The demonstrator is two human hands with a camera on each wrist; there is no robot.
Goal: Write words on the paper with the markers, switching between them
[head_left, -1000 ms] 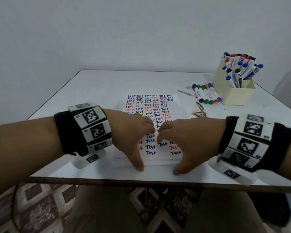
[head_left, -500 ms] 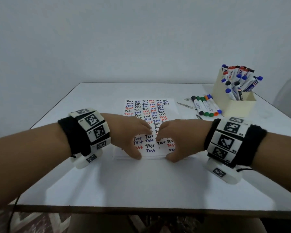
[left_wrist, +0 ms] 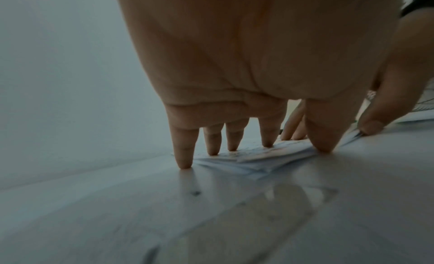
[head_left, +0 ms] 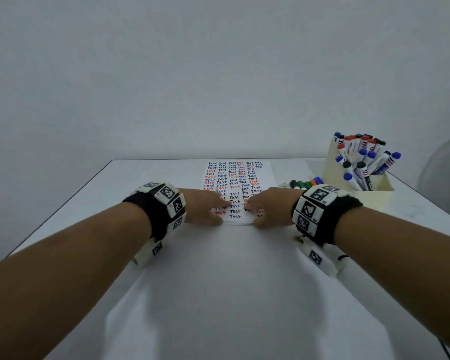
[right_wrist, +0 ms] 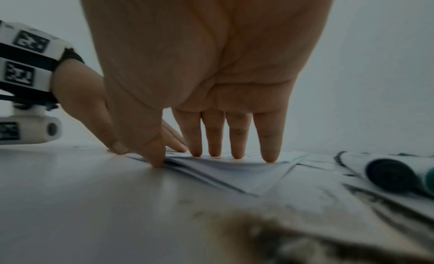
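A stack of white paper (head_left: 238,175) covered with rows of "Test" in black, blue and red lies far out on the white table (head_left: 218,281). My left hand (head_left: 205,207) and right hand (head_left: 266,210) press flat on its near end, straight fingers on the sheet, thumbs at its near edge. The wrist views show the paper (left_wrist: 253,156) (right_wrist: 234,167) under straight fingertips (left_wrist: 212,147) (right_wrist: 270,154). Neither hand holds a marker. A few loose markers (head_left: 305,183) lie right of the paper, and one dark-capped marker (right_wrist: 389,173) shows in the right wrist view.
A cream box (head_left: 359,183) full of capped markers (head_left: 366,157) stands at the table's far right, just beyond my right wrist. A plain wall rises behind the table. A grey rounded shape (head_left: 447,172) shows at the right edge.
Both hands have slid the paper away from me, from the table's near edge towards the far side, arms stretching out. The fingers stay flat on the sheet.
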